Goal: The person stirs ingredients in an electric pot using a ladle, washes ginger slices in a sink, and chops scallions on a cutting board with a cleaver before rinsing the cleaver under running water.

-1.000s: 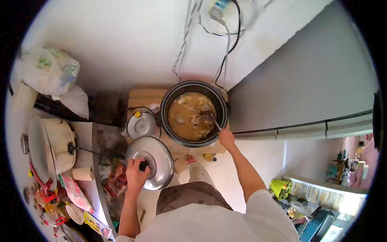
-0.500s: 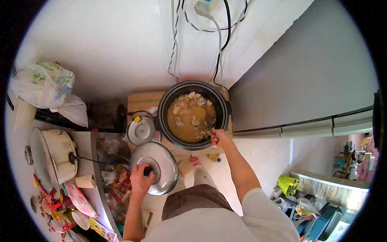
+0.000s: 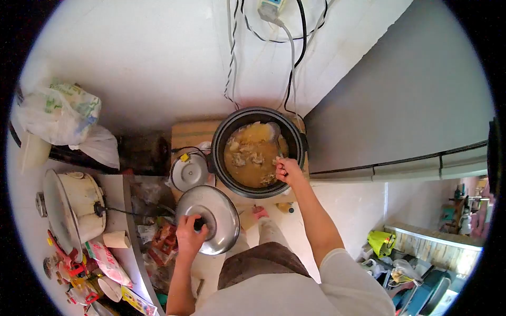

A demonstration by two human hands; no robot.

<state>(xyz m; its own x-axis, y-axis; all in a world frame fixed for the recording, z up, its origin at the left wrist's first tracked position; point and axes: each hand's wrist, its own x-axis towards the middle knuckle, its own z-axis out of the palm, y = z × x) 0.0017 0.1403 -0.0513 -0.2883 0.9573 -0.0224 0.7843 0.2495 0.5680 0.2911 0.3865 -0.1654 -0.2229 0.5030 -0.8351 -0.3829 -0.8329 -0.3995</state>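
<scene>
A large dark pot [image 3: 217,152] stands on a wooden board, holding brown broth with pale chunks of food. My right hand [image 3: 289,171] is over the pot's lower right rim, closed on the handle of a ladle [image 3: 275,131]. The ladle's bowl lies at the far right inside the pot, partly in the broth. At the lower left, my left hand [image 3: 190,235] grips the black knob of a shiny metal lid [image 3: 224,218]. That lid is held off the pot, in front of the board's left part.
A smaller round metal lid [image 3: 190,173] lies on the wooden board [image 3: 195,129] left of the pot. Further left, a white electric cooker [image 3: 84,203] sits on a shelf with packets. Cords hang from a wall socket [image 3: 270,9]. A grey panel [image 3: 390,100] rises at right.
The ladle has moved from the lower right of the broth towards the far side of the pot, and its bowl now shows. My left hand still holds the lid; the view has shifted slightly.
</scene>
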